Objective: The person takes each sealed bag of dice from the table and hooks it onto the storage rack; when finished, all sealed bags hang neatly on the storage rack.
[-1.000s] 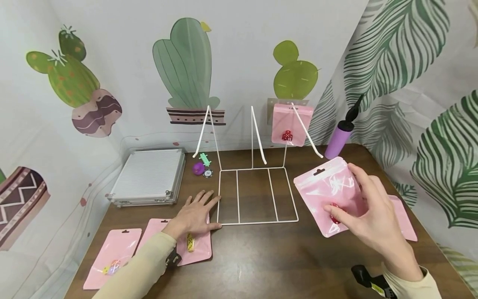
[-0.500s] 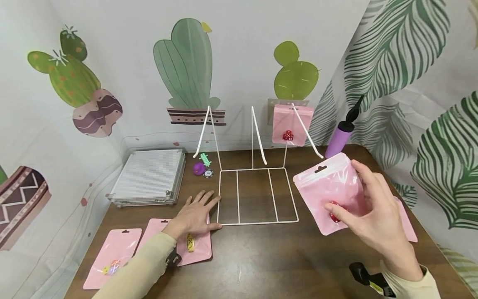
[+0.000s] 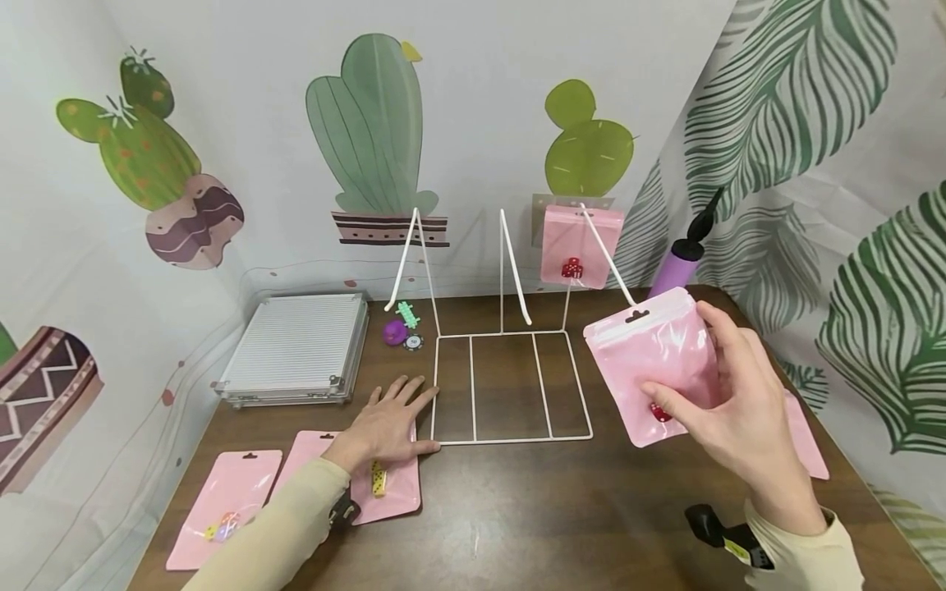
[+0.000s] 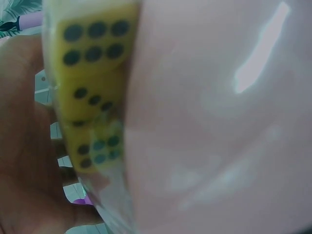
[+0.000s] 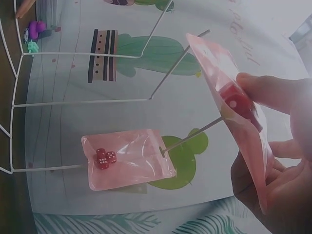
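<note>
My right hand [image 3: 746, 419] pinches a pink zip bag [image 3: 654, 349] with red dice in it, thumb over the dice. In the head view its hang hole overlaps the tip of the right prong of a white wire rack [image 3: 510, 442]. The right wrist view shows the held bag [image 5: 243, 141] at the prong's end; whether the prong is through the hole I cannot tell. Another pink bag [image 3: 557, 234] with red dice hangs further back on that prong. My left hand [image 3: 380, 427] lies with fingers spread at the rack's front left corner, over a bag with yellow dice [image 3: 378, 480].
More pink bags [image 3: 229, 488] lie at the left, and one [image 3: 805, 435] lies behind my right hand. A silver case [image 3: 296, 345] sits back left. Beside it are a purple toy [image 3: 395, 332], a green one [image 3: 407, 313] and a chip [image 3: 413, 342]. A purple pump [image 3: 672, 271] stands back right.
My right hand has raised the held bag a little, bringing its hole up to the tip of the right prong in the head view. The left hand has stayed put.
</note>
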### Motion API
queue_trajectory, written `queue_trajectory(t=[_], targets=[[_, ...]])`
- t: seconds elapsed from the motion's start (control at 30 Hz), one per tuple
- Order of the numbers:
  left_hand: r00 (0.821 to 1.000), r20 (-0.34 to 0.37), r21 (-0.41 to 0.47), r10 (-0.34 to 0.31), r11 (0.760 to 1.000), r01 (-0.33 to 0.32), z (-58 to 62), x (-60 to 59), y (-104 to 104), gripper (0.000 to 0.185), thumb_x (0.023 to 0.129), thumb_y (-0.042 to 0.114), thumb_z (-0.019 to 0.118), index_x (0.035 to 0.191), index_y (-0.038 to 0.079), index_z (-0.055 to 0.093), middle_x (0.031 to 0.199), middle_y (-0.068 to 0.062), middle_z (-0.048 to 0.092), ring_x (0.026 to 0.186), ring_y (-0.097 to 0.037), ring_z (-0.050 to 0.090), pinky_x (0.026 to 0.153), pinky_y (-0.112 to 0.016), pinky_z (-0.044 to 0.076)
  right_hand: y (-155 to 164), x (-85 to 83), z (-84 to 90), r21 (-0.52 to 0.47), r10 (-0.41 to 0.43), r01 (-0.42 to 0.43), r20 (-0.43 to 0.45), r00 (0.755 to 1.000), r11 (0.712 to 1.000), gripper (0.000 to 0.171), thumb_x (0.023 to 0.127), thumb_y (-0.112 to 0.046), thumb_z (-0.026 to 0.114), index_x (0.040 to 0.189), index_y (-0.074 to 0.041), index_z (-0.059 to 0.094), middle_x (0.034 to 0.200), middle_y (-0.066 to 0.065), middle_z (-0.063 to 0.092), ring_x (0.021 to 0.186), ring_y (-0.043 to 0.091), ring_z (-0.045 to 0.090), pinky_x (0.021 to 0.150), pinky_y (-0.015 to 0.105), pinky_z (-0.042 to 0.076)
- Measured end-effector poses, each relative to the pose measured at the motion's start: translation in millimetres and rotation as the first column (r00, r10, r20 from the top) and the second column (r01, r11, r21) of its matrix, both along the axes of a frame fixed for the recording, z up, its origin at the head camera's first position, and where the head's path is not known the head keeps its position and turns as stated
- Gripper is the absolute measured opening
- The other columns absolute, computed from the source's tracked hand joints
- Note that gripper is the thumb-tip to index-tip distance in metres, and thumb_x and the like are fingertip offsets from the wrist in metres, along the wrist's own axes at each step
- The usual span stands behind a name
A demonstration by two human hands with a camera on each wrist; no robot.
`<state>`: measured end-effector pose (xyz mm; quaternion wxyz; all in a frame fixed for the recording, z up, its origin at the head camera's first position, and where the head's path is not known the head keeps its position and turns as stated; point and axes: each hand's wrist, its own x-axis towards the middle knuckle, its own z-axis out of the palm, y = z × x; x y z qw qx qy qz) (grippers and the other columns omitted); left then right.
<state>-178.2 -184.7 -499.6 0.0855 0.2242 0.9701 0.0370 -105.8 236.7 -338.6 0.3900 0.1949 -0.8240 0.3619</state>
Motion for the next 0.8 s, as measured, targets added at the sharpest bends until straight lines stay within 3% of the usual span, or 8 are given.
queue_trajectory(t=[0.17, 0.27, 0.4, 0.8], targets=[[1.0, -0.004, 0.0, -0.003, 1.0, 0.003, -1.0, 0.0, 0, 0.096, 0.076, 0.077, 0.057, 0.154, 0.027, 0.03, 0.16, -0.008, 0.025, 0.147, -0.038, 0.021, 0.112, -0.067, 0.024, 3, -2.6, -2.2, -0.019, -0.007, 0.008, 0.035, 0.999, 1.0, 0.096, 0.07, -0.06, 0.078, 0.14, -0.002, 0.05, 0.097, 0.021, 0.055, 0.09, 0.002, 0.041, 0.07, 0.018, 0.032], [1.0, -0.005, -0.001, -0.003, 1.0, 0.003, -1.4, 0.2, 0, 0.096, 0.076, 0.077, 0.057, 0.154, 0.027, 0.03, 0.16, -0.007, 0.025, 0.147, -0.038, 0.021, 0.112, -0.067, 0.024, 3, -2.6, -4.1, -0.015, -0.02, 0.021, 0.062, 0.998, 1.0, 0.095, 0.062, -0.03, 0.092, 0.142, -0.004, 0.049, 0.099, 0.021, 0.055, 0.09, 0.002, 0.041, 0.07, 0.015, 0.033], [1.0, -0.003, -0.005, -0.001, 1.0, 0.001, -1.5, 0.6, 0, 0.096, 0.076, 0.077, 0.058, 0.154, 0.027, 0.03, 0.16, -0.007, 0.025, 0.147, -0.037, 0.021, 0.112, -0.067, 0.024, 2, -2.8, -7.2, 0.01, -0.055, 0.055, 0.095, 0.994, 0.998, 0.106, 0.048, 0.001, 0.092, 0.143, -0.005, 0.047, 0.101, 0.021, 0.055, 0.089, 0.003, 0.041, 0.068, 0.012, 0.034], [1.0, -0.011, 0.004, -0.005, 1.0, 0.005, -0.5, -0.1, -1, 0.096, 0.076, 0.077, 0.058, 0.154, 0.027, 0.03, 0.16, -0.008, 0.026, 0.147, -0.037, 0.022, 0.111, -0.068, 0.024, -2, -8.3, -11.9, 0.008, -0.083, 0.083, 0.125, 0.989, 0.997, 0.106, 0.049, 0.0, 0.093, 0.144, -0.009, 0.047, 0.099, 0.018, 0.056, 0.087, 0.005, 0.04, 0.064, 0.015, 0.035]])
